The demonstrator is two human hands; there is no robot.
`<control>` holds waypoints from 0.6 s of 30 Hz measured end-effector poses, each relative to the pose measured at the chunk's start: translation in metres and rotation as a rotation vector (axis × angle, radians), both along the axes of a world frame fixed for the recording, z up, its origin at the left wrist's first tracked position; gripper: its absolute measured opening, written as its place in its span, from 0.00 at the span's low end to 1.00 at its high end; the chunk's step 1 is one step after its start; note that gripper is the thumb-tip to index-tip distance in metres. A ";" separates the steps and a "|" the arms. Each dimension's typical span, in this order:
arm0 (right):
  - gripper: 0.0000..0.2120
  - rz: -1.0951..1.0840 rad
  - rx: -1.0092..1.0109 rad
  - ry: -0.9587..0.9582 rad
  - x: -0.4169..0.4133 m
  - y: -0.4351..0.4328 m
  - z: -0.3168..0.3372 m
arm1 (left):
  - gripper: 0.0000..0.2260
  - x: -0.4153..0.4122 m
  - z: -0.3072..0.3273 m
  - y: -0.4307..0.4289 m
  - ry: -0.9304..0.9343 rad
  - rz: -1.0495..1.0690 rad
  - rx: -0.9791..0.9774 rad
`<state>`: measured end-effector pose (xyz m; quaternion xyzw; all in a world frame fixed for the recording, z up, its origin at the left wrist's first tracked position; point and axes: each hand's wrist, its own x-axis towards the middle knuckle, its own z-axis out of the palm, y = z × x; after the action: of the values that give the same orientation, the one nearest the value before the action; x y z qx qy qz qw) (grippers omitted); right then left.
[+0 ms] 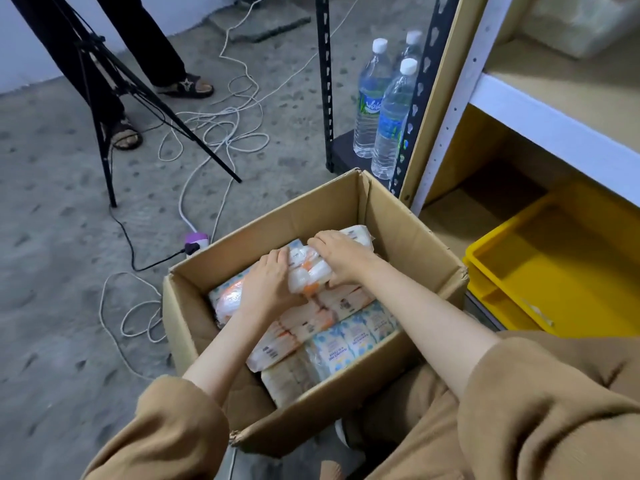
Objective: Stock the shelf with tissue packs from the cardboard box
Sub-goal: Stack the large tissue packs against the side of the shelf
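Grey, mottled concrete floor meeting a pale wall at upper left. A black tripod stands beside a standing person's sandalled feet; white cables lie in loose coils near a power strip. A black metal rack holds three water bottles; a yellow crate sits at right.

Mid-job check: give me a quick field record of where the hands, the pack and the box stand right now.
box: open brown cardboard box on the floor, full of tissue packs
pack: clear-wrapped white and orange tissue pack, inside the box, above the others
left hand: grips the pack's left end
right hand: grips the pack's right end
shelf: white-edged beige shelf, right of the box
crate: yellow plastic crate on the lowest level
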<state>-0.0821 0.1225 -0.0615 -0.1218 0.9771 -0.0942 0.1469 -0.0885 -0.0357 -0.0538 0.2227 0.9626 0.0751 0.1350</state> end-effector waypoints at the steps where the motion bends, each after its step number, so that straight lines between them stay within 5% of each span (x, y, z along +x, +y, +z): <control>1: 0.32 -0.002 0.004 0.005 -0.001 0.000 0.000 | 0.36 0.000 0.000 0.001 0.020 -0.001 0.004; 10: 0.30 -0.057 -0.001 0.169 0.013 0.025 0.047 | 0.33 0.001 0.048 0.019 0.128 -0.114 0.068; 18: 0.29 -0.231 0.052 0.465 0.068 0.099 0.169 | 0.32 0.021 0.163 0.089 0.348 -0.324 0.216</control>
<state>-0.0141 0.2220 0.1072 -0.0241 0.9941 -0.0549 -0.0904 -0.0678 0.0531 0.1096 0.3968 0.9094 0.1152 -0.0472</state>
